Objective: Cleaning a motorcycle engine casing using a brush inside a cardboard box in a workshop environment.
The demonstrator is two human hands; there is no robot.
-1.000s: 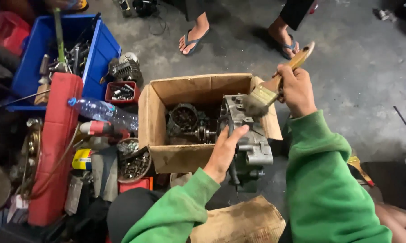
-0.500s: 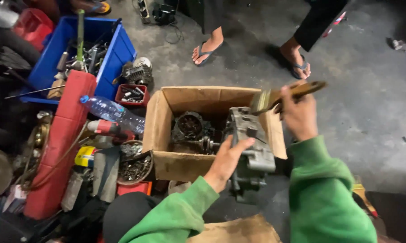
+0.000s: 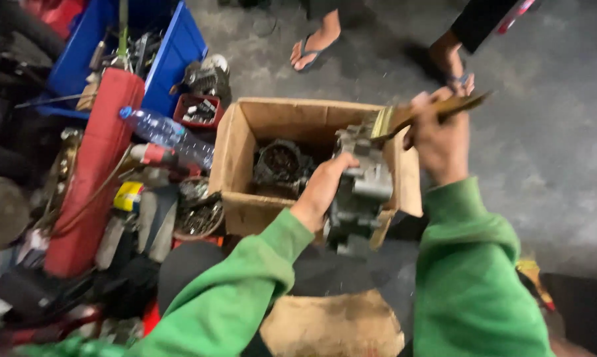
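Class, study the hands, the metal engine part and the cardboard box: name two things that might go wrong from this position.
1. The grey engine part sits on the cardboard box rim, steadied only by the left hand; it might tip off or crush the wall.
2. The right hand brushes with a paintbrush beside another person's sandalled foot; flicked grime could land there.

the grey concrete floor [image 3: 550,152] fills the right and top of the frame. a cardboard box [image 3: 245,139] sits on it at centre. at upper left stands a blue crate [image 3: 172,59], with a small red tray [image 3: 198,111] just right of it.
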